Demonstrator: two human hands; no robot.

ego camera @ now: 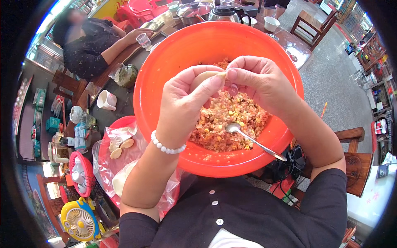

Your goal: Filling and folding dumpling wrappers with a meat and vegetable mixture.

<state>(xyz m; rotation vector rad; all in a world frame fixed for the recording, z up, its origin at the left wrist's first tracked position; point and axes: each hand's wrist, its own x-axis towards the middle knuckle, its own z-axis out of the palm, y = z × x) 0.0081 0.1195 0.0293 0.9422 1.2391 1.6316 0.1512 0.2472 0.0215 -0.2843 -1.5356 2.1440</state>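
Both hands meet above a large orange-red plastic basin (161,68). My left hand (189,93), with a white bead bracelet (169,150) at the wrist, pinches a folded dumpling (204,76) by its edge. At the dumpling's right end, the thumb and fingers of my right hand (254,80) press the dough. Beneath them lies minced meat filling (223,130) with yellow corn kernels. A metal spoon (254,139) rests with its bowl in the filling and its handle over the basin's near rim. My hands hide part of the filling.
At left, a red tray (119,121) lined with plastic film holds several dumplings (121,148) and pale dough wrappers (122,178). Beyond it stand a white cup (107,100) and a glass pitcher (124,75). Another person (90,46) sits at the table's far left. A yellow fan (80,221) stands at lower left.
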